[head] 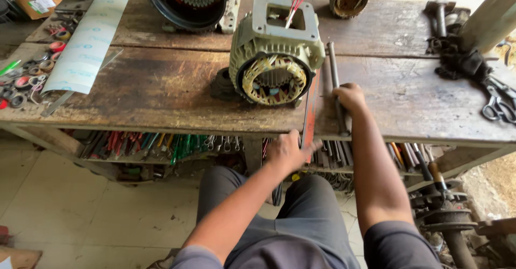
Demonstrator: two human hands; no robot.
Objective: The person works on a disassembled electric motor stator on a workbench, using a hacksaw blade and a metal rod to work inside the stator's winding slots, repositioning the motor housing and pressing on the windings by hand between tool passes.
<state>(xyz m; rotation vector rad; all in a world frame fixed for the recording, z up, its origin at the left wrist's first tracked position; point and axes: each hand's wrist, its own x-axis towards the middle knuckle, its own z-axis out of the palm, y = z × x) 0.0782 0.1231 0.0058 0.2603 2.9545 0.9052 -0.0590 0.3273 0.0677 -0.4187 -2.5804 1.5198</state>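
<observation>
1. At the table's [161, 86] front edge, the left hand [287, 151] has its grip closed on the near end of a thin orange strip [310, 107].
2. Just beside it, the right hand [349, 97] wraps a dark metal rod [336, 83] lying on the wood.
3. Behind both sits a green motor stator [275, 59].

A worn wooden worktop [161, 86] of dark, stained planks spans the upper frame; beneath it a shelf [161, 142] crammed with tools; pale tiled floor [64, 204] fills the lower left; daylight brightens the upper right; bare dusty ground [492, 185] lies at the right edge.
</observation>
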